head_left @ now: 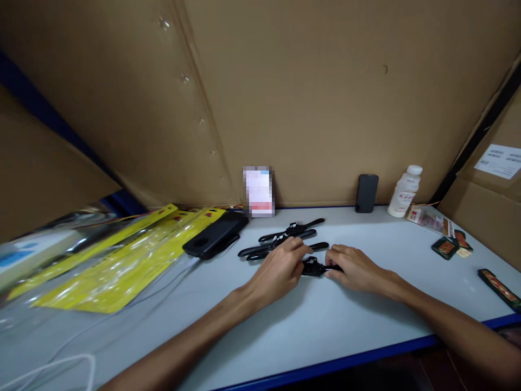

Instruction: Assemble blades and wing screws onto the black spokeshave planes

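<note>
Between my two hands is a black spokeshave point(312, 267), its metal middle showing and a handle to each side. My left hand point(280, 266) is closed around its left end, and that handle is hidden by the fingers. With fingers curled, my right hand point(353, 267) pinches the right handle. Just beyond lie several more black spokeshaves, side by side: the farthest spokeshave point(293, 229), another spokeshave point(280, 239) in front of it, and a nearer spokeshave point(260, 255) partly covered by my left hand.
Yellow-backed clear packages point(134, 266) spread over the left of the table. A black power bank point(215, 234) with a cable sits beside them. A lit screen point(259, 191), dark phone point(367, 193) and bottle point(404, 191) stand along the cardboard wall point(309, 108). Small snack packets point(445, 247) lie right.
</note>
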`<state>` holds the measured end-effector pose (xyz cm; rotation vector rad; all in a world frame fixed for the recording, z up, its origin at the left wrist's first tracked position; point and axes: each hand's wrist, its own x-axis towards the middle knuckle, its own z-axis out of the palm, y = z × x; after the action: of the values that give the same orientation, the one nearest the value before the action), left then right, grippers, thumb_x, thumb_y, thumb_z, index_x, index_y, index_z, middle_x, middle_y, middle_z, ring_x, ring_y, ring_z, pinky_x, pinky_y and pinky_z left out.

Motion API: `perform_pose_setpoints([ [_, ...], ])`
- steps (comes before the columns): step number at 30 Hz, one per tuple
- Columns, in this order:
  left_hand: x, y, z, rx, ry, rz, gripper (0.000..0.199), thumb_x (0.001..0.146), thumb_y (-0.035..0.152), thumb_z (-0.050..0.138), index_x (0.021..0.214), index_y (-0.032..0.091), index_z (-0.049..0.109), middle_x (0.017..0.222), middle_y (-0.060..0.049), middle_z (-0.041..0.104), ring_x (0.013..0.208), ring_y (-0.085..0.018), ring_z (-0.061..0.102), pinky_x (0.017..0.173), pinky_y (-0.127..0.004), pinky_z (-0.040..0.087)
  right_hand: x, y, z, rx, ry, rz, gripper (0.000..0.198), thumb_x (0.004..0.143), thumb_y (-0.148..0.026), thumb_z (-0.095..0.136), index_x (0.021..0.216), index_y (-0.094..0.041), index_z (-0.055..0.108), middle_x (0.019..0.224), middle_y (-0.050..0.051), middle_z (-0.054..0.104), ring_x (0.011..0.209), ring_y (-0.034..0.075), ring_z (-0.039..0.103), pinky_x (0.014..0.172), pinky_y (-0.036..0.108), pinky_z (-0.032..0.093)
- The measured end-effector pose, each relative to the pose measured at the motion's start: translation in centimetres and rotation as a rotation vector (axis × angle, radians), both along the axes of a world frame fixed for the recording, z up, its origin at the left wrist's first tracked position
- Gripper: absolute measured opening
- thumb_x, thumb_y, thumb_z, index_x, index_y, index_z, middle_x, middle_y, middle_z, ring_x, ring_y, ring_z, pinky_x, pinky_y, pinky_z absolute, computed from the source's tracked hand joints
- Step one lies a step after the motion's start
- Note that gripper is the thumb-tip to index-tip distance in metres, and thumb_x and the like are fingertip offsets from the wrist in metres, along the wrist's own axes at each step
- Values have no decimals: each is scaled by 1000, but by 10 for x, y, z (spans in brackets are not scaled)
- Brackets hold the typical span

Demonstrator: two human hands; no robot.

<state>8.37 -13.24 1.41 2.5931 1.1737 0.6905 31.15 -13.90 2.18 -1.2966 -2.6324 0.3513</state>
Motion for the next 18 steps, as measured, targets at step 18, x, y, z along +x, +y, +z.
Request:
perform_pose_setpoints([
  [18, -2, 3, -3, -44, -130, -144, 41, 78, -7, 42, 80, 20, 72, 105, -5, 63, 102, -21, 61, 91, -35, 51, -2, -1, 1, -21, -5, -2, 6, 91, -21, 62, 96, -19, 60, 101, 8, 64, 90, 23, 59, 80, 35, 45],
])
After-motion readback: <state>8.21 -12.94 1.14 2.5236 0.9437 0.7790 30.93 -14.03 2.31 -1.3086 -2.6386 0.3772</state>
